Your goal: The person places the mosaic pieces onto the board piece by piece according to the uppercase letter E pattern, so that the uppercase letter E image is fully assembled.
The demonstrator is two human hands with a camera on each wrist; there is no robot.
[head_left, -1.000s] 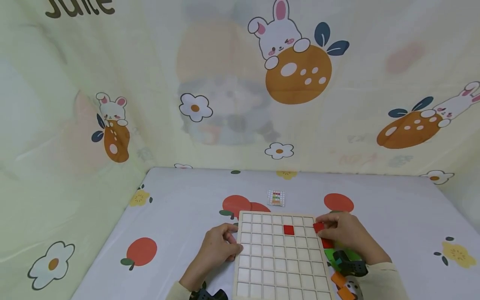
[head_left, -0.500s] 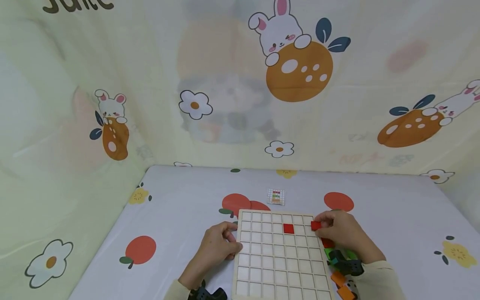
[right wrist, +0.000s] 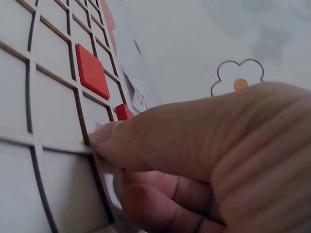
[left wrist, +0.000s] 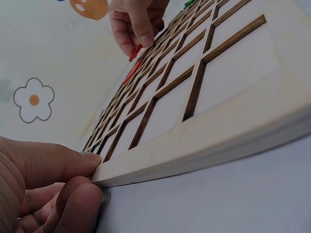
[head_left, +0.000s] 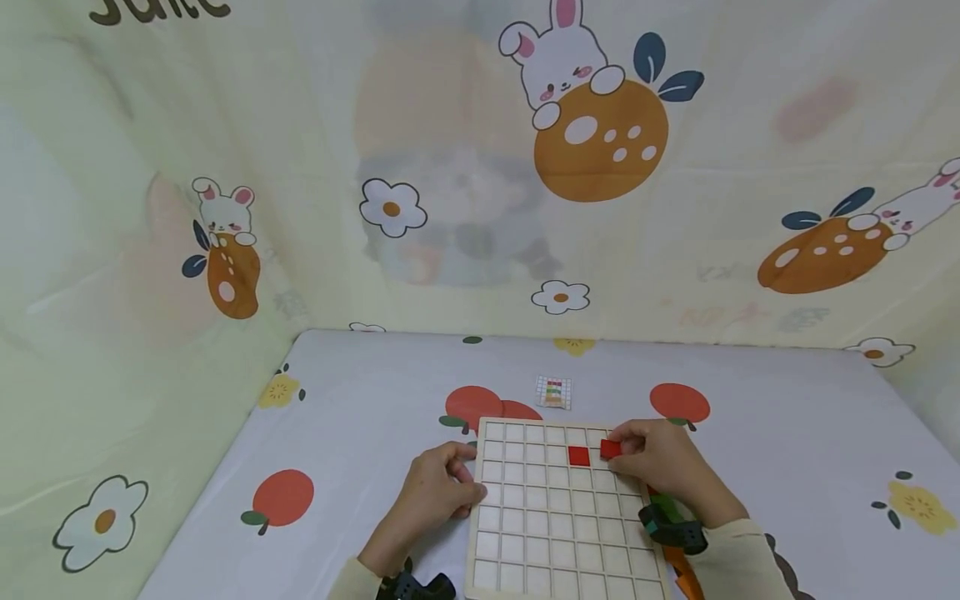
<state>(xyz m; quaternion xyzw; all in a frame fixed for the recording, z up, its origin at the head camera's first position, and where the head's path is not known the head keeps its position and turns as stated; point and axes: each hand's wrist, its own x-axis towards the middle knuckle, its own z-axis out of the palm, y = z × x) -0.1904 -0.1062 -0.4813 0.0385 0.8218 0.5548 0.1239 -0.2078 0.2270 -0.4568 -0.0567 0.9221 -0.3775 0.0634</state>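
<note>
A wooden grid board (head_left: 525, 502) with pale square cells lies on the table. One red square tile (head_left: 578, 456) sits in a cell of its second row from the far edge. My right hand (head_left: 671, 468) pinches another red tile (head_left: 611, 449) over that same row, to the right of the first; in the right wrist view only a corner of the held tile (right wrist: 124, 112) shows past the thumb. At the board's left edge my left hand (head_left: 437, 490) grips the rim, thumb (left wrist: 73, 165) on top and fingers curled against the side.
Green pieces (head_left: 667, 505) and orange pieces (head_left: 682, 571) lie right of the board, partly covered by the right arm. A small card with a coloured pattern (head_left: 553, 392) lies beyond the far edge. A printed curtain (head_left: 450, 167) hangs behind the table.
My right hand has moved left with the red tile, from the board's right edge to over the second row. The left hand has stayed at the left rim.
</note>
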